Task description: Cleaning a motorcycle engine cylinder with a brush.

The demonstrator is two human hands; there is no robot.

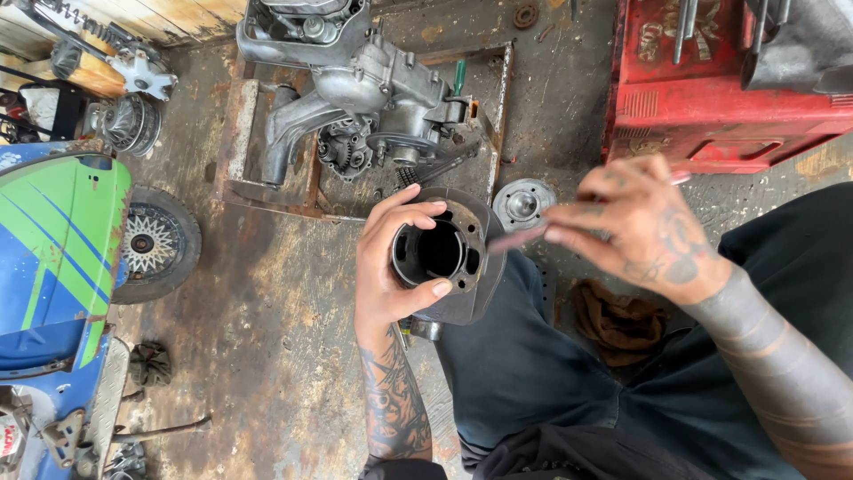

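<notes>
My left hand (391, 267) grips a dark metal engine cylinder (462, 258) over my knee, its open bore facing up toward me. My right hand (635, 222) hovers just right of it, fingers pinched on a thin reddish strip (515, 238) that points at the cylinder's rim. A pink end of the strip shows past my fingers at the upper right. Both forearms are tattooed.
An engine block (373, 89) rests on a metal frame (240, 142) on the stained concrete floor ahead. A round metal disc (522, 203) lies behind the cylinder. A brown rag (617, 320), a red metal box (711, 98), a blue-green scooter (53, 258) and its wheel (155, 242) surround me.
</notes>
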